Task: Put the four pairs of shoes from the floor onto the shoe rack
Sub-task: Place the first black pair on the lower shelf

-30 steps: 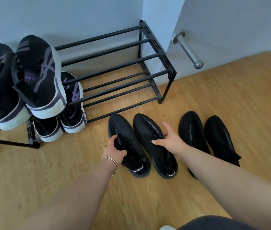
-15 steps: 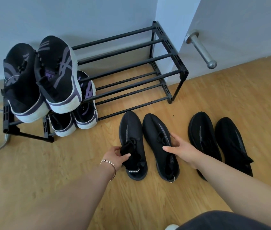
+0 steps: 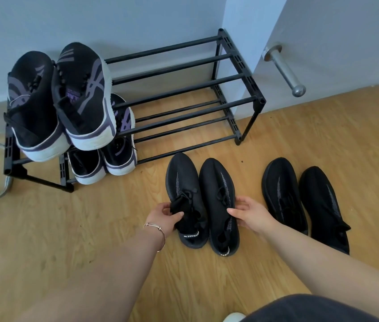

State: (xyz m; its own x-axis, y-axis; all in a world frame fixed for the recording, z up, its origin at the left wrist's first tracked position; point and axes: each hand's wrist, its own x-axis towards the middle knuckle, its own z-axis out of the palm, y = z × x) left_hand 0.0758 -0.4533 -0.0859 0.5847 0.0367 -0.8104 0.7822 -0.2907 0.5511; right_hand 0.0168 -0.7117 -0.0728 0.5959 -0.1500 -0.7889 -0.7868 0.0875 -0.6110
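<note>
1. The left hand (image 3: 165, 216) pinches the tongue and collar of the left black knit shoe (image 3: 185, 198), thumb against fingers (image 3: 177, 214); the cloth is soft and bunched, so I judge it may slip or stretch as the shoe is lifted, and the heel could drag on the floor (image 3: 72, 231).
2. The right hand (image 3: 251, 213) rests on the outer side of the right black knit shoe (image 3: 218, 205) with fingers spread and only lightly curled; no firm hold shows, so a lift now may tip the shoe over.
3. Both shoes lie on the floor just in front of the shoe rack (image 3: 184, 94); its shelves are thin bars with gaps, so a toe or heel set between bars could sag through.
4. Two purple-striped pairs (image 3: 79, 96) crowd the rack's left end; the top pair overhangs the front bar, and a knock to the rack might tumble it.
5. The second black pair (image 3: 300, 201) lies just beside the right forearm; a sweep of the arm could push it askew.
</note>
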